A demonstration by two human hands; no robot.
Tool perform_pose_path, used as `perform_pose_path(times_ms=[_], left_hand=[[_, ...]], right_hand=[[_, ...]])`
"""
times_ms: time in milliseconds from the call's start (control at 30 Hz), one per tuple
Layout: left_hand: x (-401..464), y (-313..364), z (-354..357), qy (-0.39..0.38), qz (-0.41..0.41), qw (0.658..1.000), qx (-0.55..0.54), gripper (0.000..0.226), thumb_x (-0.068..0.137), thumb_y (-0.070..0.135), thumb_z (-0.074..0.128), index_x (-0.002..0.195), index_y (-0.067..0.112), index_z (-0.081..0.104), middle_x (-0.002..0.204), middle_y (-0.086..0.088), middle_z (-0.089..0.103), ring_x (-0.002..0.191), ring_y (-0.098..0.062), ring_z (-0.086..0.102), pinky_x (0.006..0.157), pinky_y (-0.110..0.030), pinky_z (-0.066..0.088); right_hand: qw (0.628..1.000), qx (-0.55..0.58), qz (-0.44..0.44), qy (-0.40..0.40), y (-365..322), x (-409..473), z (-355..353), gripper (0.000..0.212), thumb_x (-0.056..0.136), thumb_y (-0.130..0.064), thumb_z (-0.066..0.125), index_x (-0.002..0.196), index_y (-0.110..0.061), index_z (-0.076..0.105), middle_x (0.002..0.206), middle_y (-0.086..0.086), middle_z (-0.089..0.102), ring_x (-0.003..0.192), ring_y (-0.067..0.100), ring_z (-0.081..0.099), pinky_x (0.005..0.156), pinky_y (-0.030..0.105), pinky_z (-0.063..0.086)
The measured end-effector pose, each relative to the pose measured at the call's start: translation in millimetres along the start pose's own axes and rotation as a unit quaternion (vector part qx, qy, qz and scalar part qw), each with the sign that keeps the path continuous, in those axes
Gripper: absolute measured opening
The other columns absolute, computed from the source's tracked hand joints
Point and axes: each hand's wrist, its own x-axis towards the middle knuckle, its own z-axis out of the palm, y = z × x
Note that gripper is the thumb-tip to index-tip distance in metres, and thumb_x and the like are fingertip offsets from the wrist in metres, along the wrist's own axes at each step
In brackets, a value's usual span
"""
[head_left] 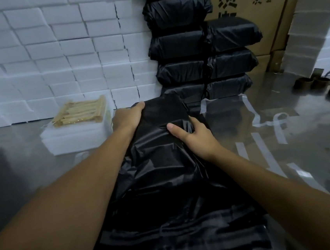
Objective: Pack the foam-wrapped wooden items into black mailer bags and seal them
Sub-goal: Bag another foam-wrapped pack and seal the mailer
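Your left hand [127,116] and right hand [191,135] both grip the black mailer bag [164,165] mid-frame; sealed bags [205,67] stacked just behind, open steel table [17,160] at left.

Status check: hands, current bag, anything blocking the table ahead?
Left hand and right hand both grip the black mailer bag. Seal state unclear. Sealed bags stacked just behind; peeled strips lie right.

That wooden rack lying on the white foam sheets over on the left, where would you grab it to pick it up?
Probably by its two long side rails, coming from above: the wooden rack lies flat on the foam sheets, both sides open, with the left hand just beside it.
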Motion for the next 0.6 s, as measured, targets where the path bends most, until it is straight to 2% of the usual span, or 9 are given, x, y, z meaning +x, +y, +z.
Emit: perform_pose_path(times_ms=[67, 100, 167, 267, 400, 500, 600], left_hand=[[-14.1, -1.3, -3.9, 0.019, 0.081, 0.994, 0.072, 0.06, 0.085, 0.061, 0.054, 0.121, 0.015, 0.061, 0.123, -0.007, 0.064, 0.101, -0.026, 0.058, 0.083, -0.033, 0.041], [-22.0, -3.8, -5.7, -0.008, 0.102, 0.992, 0.079, 0.068, 0.084, 0.066, 0.05, 0.13, 0.017, 0.057, 0.131, -0.006, 0.06, 0.112, -0.026, 0.056, 0.091, -0.035, 0.042], [-41.4, -12.7, -11.7, -0.071, 0.114, 0.987, 0.084, 0.093, 0.073, 0.083, 0.046, 0.145, 0.023, 0.044, 0.145, -0.003, 0.05, 0.13, -0.026, 0.048, 0.109, -0.043, 0.037], [-69.7, -29.9, -17.1, -0.088, 0.161, 0.973, 0.139, 0.122, 0.05, 0.098, 0.049, 0.149, 0.03, 0.031, 0.149, 0.002, 0.045, 0.135, -0.024, 0.043, 0.11, -0.046, 0.037], [-89.9, -49.5, -21.8, -0.058, 0.194, 0.972, 0.119, 0.139, 0.039, 0.098, 0.057, 0.154, 0.029, 0.021, 0.155, 0.004, 0.038, 0.139, -0.019, 0.04, 0.111, -0.04, 0.037], [-94.9, -65.7, -32.2, -0.052, 0.208, 0.968, 0.13, 0.132, 0.04, 0.094, 0.063, 0.151, 0.031, 0.028, 0.148, 0.005, 0.048, 0.132, -0.018, 0.047, 0.104, -0.033, 0.043], [-96.9, -81.6, -40.3, -0.015, 0.266, 0.947, 0.177, 0.096, 0.056, 0.069, 0.079, 0.137, 0.026, 0.05, 0.116, 0.001, 0.069, 0.103, -0.018, 0.063, 0.077, -0.026, 0.047]], right_hand=[[0.999, -0.032, -0.016, 0.023, -1.9, -2.7, 2.9, 0.089, 0.067, -0.087, 0.054, 0.139, -0.034, 0.051, 0.133, -0.007, 0.063, 0.125, 0.021, 0.056, 0.108, 0.043, 0.044], [0.998, -0.049, -0.02, 0.035, -1.5, -4.4, 4.4, 0.087, 0.07, -0.087, 0.049, 0.138, -0.033, 0.051, 0.132, -0.004, 0.063, 0.125, 0.024, 0.055, 0.106, 0.044, 0.044], [0.992, -0.106, -0.024, 0.062, 0.1, -5.8, 7.7, 0.08, 0.079, -0.087, 0.04, 0.136, -0.031, 0.051, 0.129, 0.002, 0.064, 0.122, 0.03, 0.055, 0.096, 0.042, 0.043], [0.979, -0.176, -0.029, 0.095, 0.8, -4.9, 8.7, 0.075, 0.085, -0.084, 0.031, 0.133, -0.03, 0.05, 0.124, 0.009, 0.065, 0.117, 0.036, 0.056, 0.083, 0.039, 0.036], [0.989, -0.149, -0.019, -0.005, 7.7, -14.0, -4.4, 0.094, 0.072, -0.092, 0.038, 0.149, -0.039, 0.03, 0.137, 0.001, 0.06, 0.125, 0.029, 0.054, 0.091, 0.037, 0.039], [0.987, -0.139, -0.046, -0.061, 13.6, -21.9, -13.9, 0.101, 0.07, -0.091, 0.045, 0.154, -0.042, 0.016, 0.147, -0.005, 0.053, 0.132, 0.022, 0.051, 0.105, 0.035, 0.039], [0.974, -0.187, -0.098, -0.086, 16.3, -22.3, -19.6, 0.093, 0.084, -0.071, 0.057, 0.157, -0.035, 0.012, 0.148, -0.002, 0.052, 0.133, 0.025, 0.051, 0.107, 0.039, 0.041]])
